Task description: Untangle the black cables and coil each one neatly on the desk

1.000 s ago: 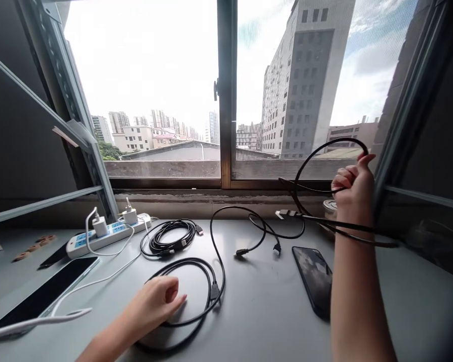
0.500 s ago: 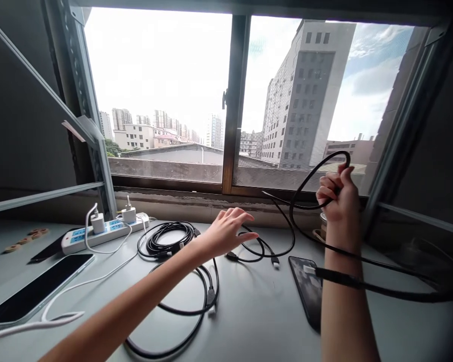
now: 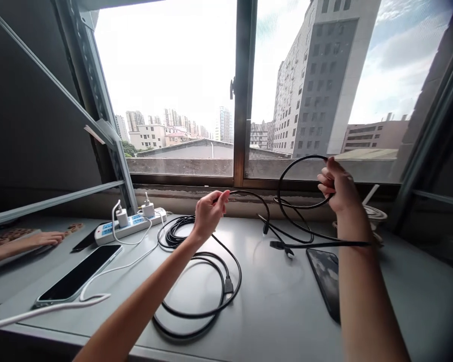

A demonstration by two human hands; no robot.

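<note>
My left hand [image 3: 210, 213] is closed in a pinch on a thin black cable [image 3: 254, 194], which arches rightward from its fingertips. Over the right side of the desk, my right hand [image 3: 337, 187] grips a raised loop of black cable [image 3: 280, 183]. Whether both hands hold the same cable I cannot tell. Dark plugs [image 3: 276, 245] hang or lie between the hands. Behind my left wrist is a coiled black cable [image 3: 171, 235], partly hidden. Another loosely looped cable [image 3: 196, 315] lies nearer me, with its connector [image 3: 228, 285] on the right of the loops.
A phone [image 3: 79, 274] and a white power strip [image 3: 130, 226] with chargers lie on the left. Another phone [image 3: 324, 276] is beside my right forearm, and a cup with a straw [image 3: 374, 213] stands behind it. Another person's hand [image 3: 47, 239] rests at far left.
My left hand has gone from spread fingers to a pinch on the cable. My right hand still holds its loop. The view has shifted, and another person's hand now shows at the left.
</note>
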